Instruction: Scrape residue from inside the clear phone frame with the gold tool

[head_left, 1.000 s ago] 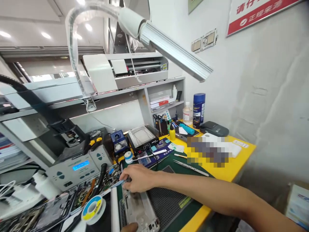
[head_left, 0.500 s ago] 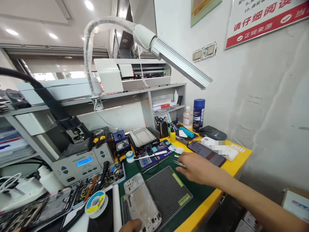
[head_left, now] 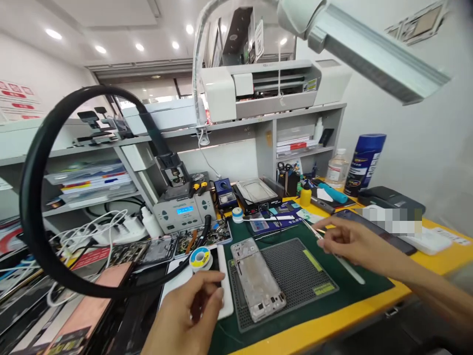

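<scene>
My right hand [head_left: 349,241] reaches in from the right over the green mat [head_left: 369,288], its thumb and fingers pinched on a pair of silver tweezers [head_left: 347,268] that slant across the mat. My left hand [head_left: 185,315] hovers at the bottom centre with its fingers curled against the thumb; nothing shows in it. It is above a white strip and a dark slab, left of a bare silver phone frame [head_left: 256,276]. The frame lies on a grey perforated pad [head_left: 295,268] between the two hands.
A solder spool [head_left: 200,257] and parts trays sit left of the pad, with a rework station [head_left: 184,211] behind. A black hose [head_left: 33,197] loops at left. A dark phone [head_left: 373,229], blue spray can [head_left: 364,162] and bottles stand at right. A lamp head [head_left: 369,44] hangs overhead.
My right hand went from the phone frame's top over to the tweezers and closed on them. My left hand came off the frame's lower end. The view swung left.
</scene>
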Demonstrator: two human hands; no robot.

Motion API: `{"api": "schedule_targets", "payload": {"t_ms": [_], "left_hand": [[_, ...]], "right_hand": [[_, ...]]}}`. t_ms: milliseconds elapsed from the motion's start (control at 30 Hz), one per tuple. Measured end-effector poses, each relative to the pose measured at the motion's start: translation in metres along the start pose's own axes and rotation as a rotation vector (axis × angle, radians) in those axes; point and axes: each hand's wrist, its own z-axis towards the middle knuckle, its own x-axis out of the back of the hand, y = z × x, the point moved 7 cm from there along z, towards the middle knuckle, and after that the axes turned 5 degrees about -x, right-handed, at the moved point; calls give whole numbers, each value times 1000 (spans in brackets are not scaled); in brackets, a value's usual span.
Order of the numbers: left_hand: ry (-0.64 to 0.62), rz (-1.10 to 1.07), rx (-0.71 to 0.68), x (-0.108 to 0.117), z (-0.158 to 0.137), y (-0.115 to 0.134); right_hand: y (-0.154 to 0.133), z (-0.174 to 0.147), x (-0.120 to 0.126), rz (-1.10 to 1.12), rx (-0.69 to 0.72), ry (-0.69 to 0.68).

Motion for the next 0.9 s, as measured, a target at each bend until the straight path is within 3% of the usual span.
{"api": "schedule_targets", "payload": {"t_ms": [100, 233, 333, 433, 500, 600, 800, 900], "left_hand": [[-200, 85, -90, -16, 30, 10], [-318, 147, -163, -37, 81, 18], [-455, 186, -201, -58, 101, 15], [-555, 232, -186, -70, 100, 5], [-571, 271, -143, -72, 95, -1], [-583, 312, -78, -73, 88, -7], [-587, 367, -38, -86, 85, -12], [-603, 381, -2, -92, 85, -18]], "right_hand": [[-31, 11, -17, 266, -67, -186], [-61, 33, -54, 471, -150, -463], [-66, 45, -85, 518, -184, -648], [-60, 46, -109, 478, -174, -752], [-55, 42, -117, 415, -139, -740], [-48, 41, -112, 328, -64, -595], [-39, 55, -73, 98, 16, -250], [-47, 57, -63, -148, 79, -301]]}}
